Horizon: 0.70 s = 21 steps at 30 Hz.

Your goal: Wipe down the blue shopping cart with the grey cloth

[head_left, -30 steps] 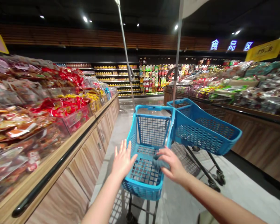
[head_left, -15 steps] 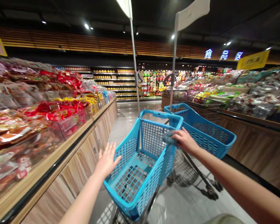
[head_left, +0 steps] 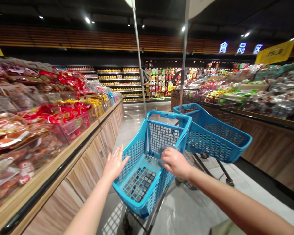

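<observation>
In front of me stands a blue plastic shopping cart (head_left: 132, 204), its basket holding nothing that I can see. My left hand (head_left: 114, 163) lies with outstretched fingers at the basket's left rim. My right hand (head_left: 175, 160) is closed on a grey-blue cloth (head_left: 164, 151), pressed at the right rim of the basket; much of the cloth is hidden by the fingers. A second blue shopping cart (head_left: 215, 143) stands just behind and to the right, close against the first one.
To the left runs a wooden display counter (head_left: 93, 143) with a black bumper rail, heaped with packaged snacks. On the right is another snack counter (head_left: 267, 133). Upright poles rise from both carts. Stocked wall shelves (head_left: 122, 81) line the back, beyond the shiny floor (head_left: 131, 127).
My right hand has slid the cloth along the right rim toward me and to the left. The left hand has moved slightly up and right, still at the left rim.
</observation>
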Each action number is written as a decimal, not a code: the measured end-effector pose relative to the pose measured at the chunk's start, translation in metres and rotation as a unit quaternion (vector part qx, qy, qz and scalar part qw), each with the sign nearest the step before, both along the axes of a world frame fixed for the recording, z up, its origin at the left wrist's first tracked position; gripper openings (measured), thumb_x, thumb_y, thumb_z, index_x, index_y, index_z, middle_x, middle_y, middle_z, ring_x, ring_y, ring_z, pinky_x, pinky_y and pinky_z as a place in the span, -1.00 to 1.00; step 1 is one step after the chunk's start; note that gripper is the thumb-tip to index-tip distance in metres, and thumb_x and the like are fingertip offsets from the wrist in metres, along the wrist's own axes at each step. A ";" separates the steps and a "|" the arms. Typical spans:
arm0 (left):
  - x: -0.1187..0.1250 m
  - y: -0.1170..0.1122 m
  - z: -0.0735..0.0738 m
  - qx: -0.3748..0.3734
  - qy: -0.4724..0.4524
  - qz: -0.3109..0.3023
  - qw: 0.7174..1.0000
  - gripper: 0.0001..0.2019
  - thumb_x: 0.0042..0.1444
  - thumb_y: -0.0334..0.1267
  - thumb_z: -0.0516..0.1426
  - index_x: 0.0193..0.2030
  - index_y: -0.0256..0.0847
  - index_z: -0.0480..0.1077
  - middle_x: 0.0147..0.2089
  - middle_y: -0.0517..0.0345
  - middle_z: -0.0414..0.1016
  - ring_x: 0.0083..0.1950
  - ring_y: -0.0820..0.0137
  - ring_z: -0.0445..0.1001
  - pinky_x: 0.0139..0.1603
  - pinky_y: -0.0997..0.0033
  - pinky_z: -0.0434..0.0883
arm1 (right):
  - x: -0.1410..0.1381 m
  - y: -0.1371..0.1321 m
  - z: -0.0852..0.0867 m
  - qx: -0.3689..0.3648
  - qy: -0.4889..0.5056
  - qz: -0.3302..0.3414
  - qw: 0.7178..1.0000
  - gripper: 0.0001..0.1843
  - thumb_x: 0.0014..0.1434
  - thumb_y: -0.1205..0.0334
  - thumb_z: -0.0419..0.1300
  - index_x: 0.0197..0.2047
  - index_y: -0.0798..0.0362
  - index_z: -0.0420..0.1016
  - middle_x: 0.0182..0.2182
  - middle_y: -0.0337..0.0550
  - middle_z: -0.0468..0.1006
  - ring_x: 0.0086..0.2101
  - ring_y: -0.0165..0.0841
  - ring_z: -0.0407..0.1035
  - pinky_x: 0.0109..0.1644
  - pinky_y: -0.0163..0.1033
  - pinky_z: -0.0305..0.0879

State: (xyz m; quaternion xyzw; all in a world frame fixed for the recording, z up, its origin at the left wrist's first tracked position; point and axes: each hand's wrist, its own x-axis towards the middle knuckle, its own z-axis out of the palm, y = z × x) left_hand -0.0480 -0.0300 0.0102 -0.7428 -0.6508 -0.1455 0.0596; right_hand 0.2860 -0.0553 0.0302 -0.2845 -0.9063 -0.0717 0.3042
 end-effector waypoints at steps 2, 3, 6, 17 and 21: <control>-0.004 -0.001 0.000 0.004 0.007 0.003 1.000 -0.29 0.32 0.08 -0.24 0.46 -0.36 -0.18 0.46 -0.11 -0.06 0.47 0.20 -0.08 0.41 -0.08 -0.03 | -0.033 -0.033 -0.012 -0.025 0.006 0.060 0.998 -0.83 0.22 0.16 0.10 -0.22 0.01 0.47 -0.22 -0.09 0.54 -0.12 -0.27 0.36 0.09 -0.05 0.26; -0.007 -0.002 -0.001 0.008 0.011 0.005 1.000 -0.30 0.32 0.07 -0.23 0.46 -0.35 -0.17 0.46 -0.12 -0.05 0.47 0.20 -0.08 0.40 -0.09 -0.02 | -0.043 -0.046 -0.016 -0.027 0.007 0.080 0.996 -0.79 0.22 0.14 0.10 -0.14 0.00 0.46 -0.17 -0.09 0.54 -0.09 -0.26 0.34 0.12 -0.03 0.22; -0.017 -0.004 0.000 0.022 0.029 -0.001 0.999 -0.32 0.32 0.06 -0.20 0.46 -0.28 -0.15 0.46 -0.10 -0.04 0.47 0.18 -0.07 0.38 -0.14 0.01 | -0.045 -0.060 -0.021 0.006 -0.044 0.129 0.991 -0.58 0.19 0.12 0.11 0.11 -0.01 0.36 0.04 -0.07 0.49 0.09 -0.20 0.25 0.25 0.04 0.07; -0.014 -0.002 -0.002 0.043 -0.029 -0.003 0.999 -0.36 0.33 -0.01 -0.18 0.46 -0.26 -0.15 0.44 -0.15 0.03 0.45 0.18 0.02 0.38 -0.17 -0.02 | 0.109 0.081 0.040 0.060 -0.051 -0.167 0.983 -0.74 0.19 0.30 0.05 -0.09 0.02 0.49 -0.01 0.00 0.47 0.08 -0.12 0.28 0.34 0.18 -0.10; 0.003 0.002 0.001 0.048 -0.050 0.033 0.997 -0.36 0.32 -0.01 -0.17 0.44 -0.32 -0.11 0.44 -0.18 0.02 0.45 0.15 0.00 0.37 -0.20 -0.03 | 0.089 0.081 0.017 0.050 0.030 -0.223 0.973 -0.78 0.23 0.31 0.05 -0.14 0.02 0.49 -0.09 -0.03 0.51 0.08 -0.10 0.26 0.32 0.21 -0.05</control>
